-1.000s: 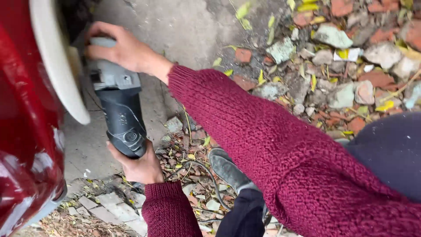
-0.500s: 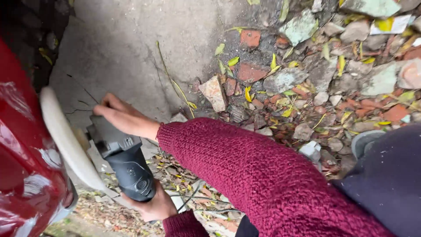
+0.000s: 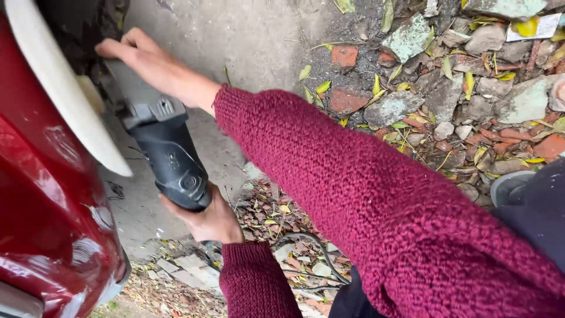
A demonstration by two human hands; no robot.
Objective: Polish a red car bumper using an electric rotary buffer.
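While both hands grip it, the polisher works against the red car body at the left edge of the view.

Change: since a moment ago the view has swung and the tool sits higher along the panel; the pad has slid along the red surface, so the pass looks to be moving on rather than finishing.

Right hand (image 3: 156, 68): laid over the grey head of the polisher (image 3: 162, 147), fingers stretched forward and pressing down, wrapped on the tool.

Left hand (image 3: 206, 221): closed round the black rear end of the tool's body, palm under it.

Polisher: black-and-grey body angled from lower right up to the left, between the two hands.

Pad (image 3: 65, 94): a wide white disc, seen edge-on, lying against the red car panel (image 3: 41, 224); I cannot tell how much of its face touches.

Sleeves: the dark-red knitted sleeve (image 3: 376, 200) crosses the middle of the view.

Ground: bare concrete under the tool; broken bricks and stones (image 3: 447, 88) with yellow leaves toward the upper right corner.

Cable: a dark cord (image 3: 318, 265) trails over the litter near the lower edge, close by the person's legs, where it could snag.
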